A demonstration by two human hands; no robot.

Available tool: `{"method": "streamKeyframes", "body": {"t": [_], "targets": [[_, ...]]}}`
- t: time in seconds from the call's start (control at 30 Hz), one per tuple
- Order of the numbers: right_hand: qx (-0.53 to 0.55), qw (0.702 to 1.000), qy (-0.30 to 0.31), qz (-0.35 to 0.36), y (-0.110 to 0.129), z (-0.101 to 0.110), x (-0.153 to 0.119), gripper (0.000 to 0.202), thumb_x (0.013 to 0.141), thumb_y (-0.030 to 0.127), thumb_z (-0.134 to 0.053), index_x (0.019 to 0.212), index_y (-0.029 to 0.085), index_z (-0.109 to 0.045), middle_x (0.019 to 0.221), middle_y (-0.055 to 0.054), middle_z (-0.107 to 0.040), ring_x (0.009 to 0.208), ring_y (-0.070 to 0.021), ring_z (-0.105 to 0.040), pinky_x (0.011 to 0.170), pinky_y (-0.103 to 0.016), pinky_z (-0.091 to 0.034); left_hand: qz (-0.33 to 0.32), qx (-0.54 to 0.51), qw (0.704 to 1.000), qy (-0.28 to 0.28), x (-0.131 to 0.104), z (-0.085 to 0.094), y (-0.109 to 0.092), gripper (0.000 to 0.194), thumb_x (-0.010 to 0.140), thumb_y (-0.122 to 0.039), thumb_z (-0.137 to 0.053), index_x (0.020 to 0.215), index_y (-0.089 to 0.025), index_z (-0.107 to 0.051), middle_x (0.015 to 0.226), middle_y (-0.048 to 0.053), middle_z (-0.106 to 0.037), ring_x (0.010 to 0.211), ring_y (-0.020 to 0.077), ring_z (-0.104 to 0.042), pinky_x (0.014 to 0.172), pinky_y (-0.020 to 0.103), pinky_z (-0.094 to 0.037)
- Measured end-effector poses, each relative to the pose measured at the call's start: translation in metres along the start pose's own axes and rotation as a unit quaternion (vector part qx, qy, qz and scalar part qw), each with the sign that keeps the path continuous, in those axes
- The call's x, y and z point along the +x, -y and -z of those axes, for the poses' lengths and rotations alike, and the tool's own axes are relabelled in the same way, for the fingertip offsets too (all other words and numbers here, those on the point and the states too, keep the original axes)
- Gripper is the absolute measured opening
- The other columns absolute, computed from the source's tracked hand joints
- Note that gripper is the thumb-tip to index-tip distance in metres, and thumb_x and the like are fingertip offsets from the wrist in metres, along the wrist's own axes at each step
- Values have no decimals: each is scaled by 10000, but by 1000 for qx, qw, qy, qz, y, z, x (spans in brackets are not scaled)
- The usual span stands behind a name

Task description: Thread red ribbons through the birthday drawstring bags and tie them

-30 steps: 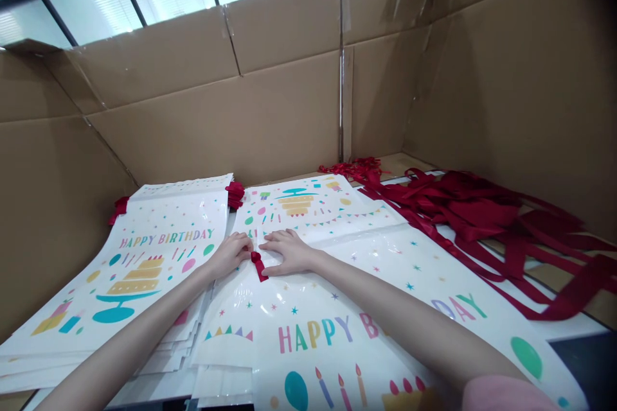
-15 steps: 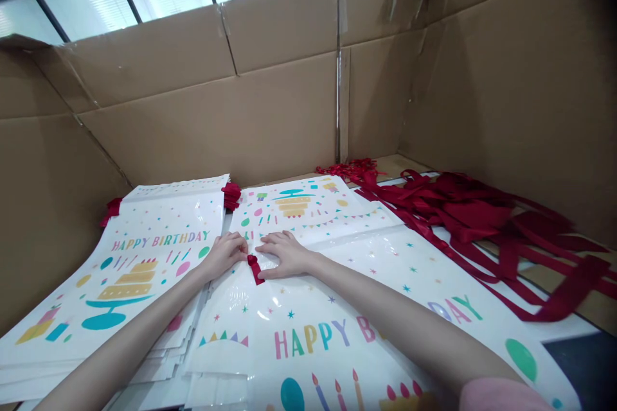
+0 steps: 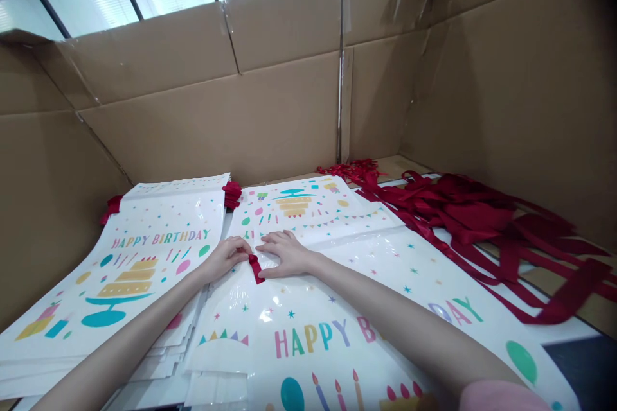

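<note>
A short piece of red ribbon (image 3: 257, 271), bunched at its upper end, lies on the white printed plastic sheet (image 3: 328, 298) near that sheet's left edge. My left hand (image 3: 226, 260) comes in from the left, its fingers pinched at the ribbon's bunched top. Spread over the sheet just right of the ribbon is my right hand (image 3: 285, 255); its fingers are apart and the thumb touches the ribbon's lower end. Colourful "HAPPY BIRTHDAY" lettering, balloons and candles cover the sheet, and its far part is folded over with a cake print upside down.
A stack of matching printed sheets (image 3: 159, 218) lies at the left, with bunched red ribbons (image 3: 232, 195) at its far corners. Long loose red ribbons (image 3: 475, 215) are heaped at the right, and smaller red pieces (image 3: 354, 169) lie behind. Tall cardboard walls (image 3: 284, 109) enclose the surface.
My left hand has shifted very slightly to the right at the ribbon's top. The view has tilted a little; my right hand stays in place.
</note>
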State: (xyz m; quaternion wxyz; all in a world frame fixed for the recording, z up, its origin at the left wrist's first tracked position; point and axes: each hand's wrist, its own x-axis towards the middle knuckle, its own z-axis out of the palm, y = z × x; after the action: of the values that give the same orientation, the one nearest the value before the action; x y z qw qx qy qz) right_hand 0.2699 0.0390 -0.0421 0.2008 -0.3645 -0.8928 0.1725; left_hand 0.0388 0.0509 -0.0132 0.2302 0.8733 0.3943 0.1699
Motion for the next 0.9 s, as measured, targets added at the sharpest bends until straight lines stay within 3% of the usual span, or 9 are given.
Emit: {"method": "streamKeyframes", "body": {"t": [0.2, 0.57, 0.9], "targets": [[0, 1000, 3, -1, 0, 0, 0, 681, 710, 654, -585, 1266, 262, -552, 1347, -113, -463, 1260, -273, -370, 1059, -473, -176, 11, -43, 999, 15, -6, 4, 2, 173, 861, -344, -542, 867, -184, -609, 893, 29, -606, 883, 181, -539, 834, 299, -399], [0, 1000, 1, 3, -1, -1, 1, 679, 707, 659, -578, 1271, 283, -544, 1345, -106, -466, 1244, -280, -385, 1053, -485, -177, 14, -101, 994, 48, 8, -1, 8, 263, 838, -423, -557, 860, -165, -602, 885, 37, -572, 831, 169, -525, 746, 273, -403], [-3, 1000, 24, -6, 1, 3, 0, 697, 697, 673, -574, 1273, 284, -533, 1373, -103, -433, 1283, -278, -335, 1067, -486, -155, 3, 59, 994, 95, 19, 6, 1, 112, 838, -249, -499, 824, -184, -589, 856, 12, -567, 843, 174, -519, 792, 276, -367]]}}
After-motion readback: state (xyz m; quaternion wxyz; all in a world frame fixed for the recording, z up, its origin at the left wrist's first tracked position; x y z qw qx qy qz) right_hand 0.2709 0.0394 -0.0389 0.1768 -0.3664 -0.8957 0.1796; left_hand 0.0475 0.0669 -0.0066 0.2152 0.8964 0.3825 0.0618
